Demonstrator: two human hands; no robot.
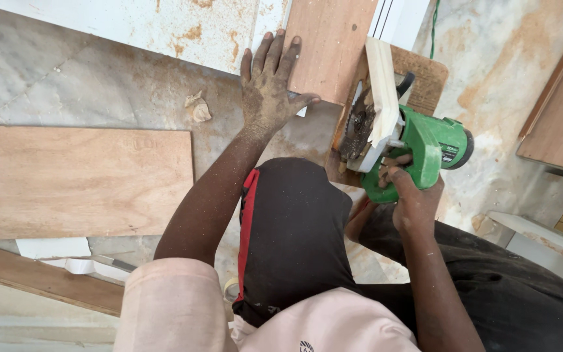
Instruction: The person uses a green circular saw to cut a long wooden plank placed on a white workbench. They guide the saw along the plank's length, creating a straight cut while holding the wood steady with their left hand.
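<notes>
My left hand [268,88] lies flat, fingers spread, on the near end of a reddish-brown wooden board [330,45] that runs away from me on the floor. My right hand [412,195] grips the handle of a green circular saw [425,146]. The saw's toothed blade [358,124] and white guard [382,91] face up, just right of the board's edge. A brown plywood base piece [428,81] lies under the saw. My knee in dark shorts sits between my two arms.
A large plywood sheet [73,179] lies on the floor at left, with a wooden strip [40,277] and white scraps [60,251] near it. A crumpled scrap [198,107] lies by my left hand. More brown panels [562,111] stand at right. A white laminated sheet [164,26] lies at the top.
</notes>
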